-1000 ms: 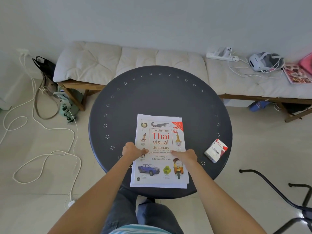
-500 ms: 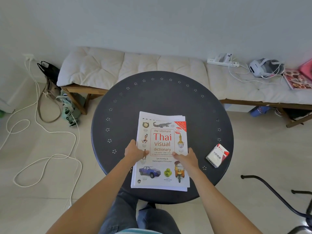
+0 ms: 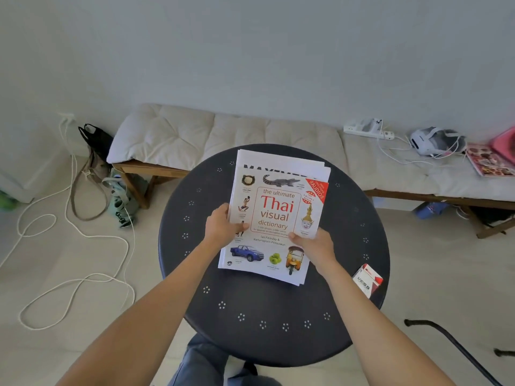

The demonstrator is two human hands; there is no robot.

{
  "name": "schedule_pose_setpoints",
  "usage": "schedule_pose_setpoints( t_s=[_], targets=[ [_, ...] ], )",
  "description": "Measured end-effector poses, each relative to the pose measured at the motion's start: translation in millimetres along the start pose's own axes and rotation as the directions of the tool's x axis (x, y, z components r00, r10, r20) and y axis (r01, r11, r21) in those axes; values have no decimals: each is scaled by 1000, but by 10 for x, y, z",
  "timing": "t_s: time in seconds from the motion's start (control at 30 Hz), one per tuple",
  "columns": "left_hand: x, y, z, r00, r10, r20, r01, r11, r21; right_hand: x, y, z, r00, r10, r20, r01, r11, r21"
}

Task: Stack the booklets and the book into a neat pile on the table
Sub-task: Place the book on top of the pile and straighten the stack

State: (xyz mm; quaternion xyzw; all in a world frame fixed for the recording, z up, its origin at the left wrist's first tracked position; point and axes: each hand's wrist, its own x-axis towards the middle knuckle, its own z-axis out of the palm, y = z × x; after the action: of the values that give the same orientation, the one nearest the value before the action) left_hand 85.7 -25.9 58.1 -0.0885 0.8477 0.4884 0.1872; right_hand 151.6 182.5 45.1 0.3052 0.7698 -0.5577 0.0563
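Since a second ago the pile has moved from the near edge of the round table [image 3: 200,310] toward its far side, the hands going with it. In the head view the left hand [image 3: 221,226] clamps the pile's left edge with its thumb on the book [image 3: 274,218] cover, and the right hand [image 3: 315,244] pinches the right edge likewise. Beneath the book, the booklets [image 3: 278,161] show only as fanned far edges with a cut-off black heading; whether the pile touches the table is unclear.
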Motion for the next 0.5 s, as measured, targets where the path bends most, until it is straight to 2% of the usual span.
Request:
schedule_pose_setpoints(
  t_s=[0.1, 0.2, 0.33, 0.5],
  targets=[
    [74, 127, -108, 1000, 19, -12, -20, 998, -65, 23, -205, 70, 994, -91, -62, 90, 996, -20],
    [138, 166, -189, 996, 34, -81, -41, 995, -88, 55, -346, 126, 985, -153, -80, 150, 988, -46],
    [144, 119, -216, 981, 62, -182, -82, 991, -106, 76, -388, 206, 976, -195, -97, 189, 979, -72],
    [130, 28, -207, 973, 55, -226, -88, 986, -141, 88, -340, 316, 970, -213, -113, 207, 976, -66]
  ],
)
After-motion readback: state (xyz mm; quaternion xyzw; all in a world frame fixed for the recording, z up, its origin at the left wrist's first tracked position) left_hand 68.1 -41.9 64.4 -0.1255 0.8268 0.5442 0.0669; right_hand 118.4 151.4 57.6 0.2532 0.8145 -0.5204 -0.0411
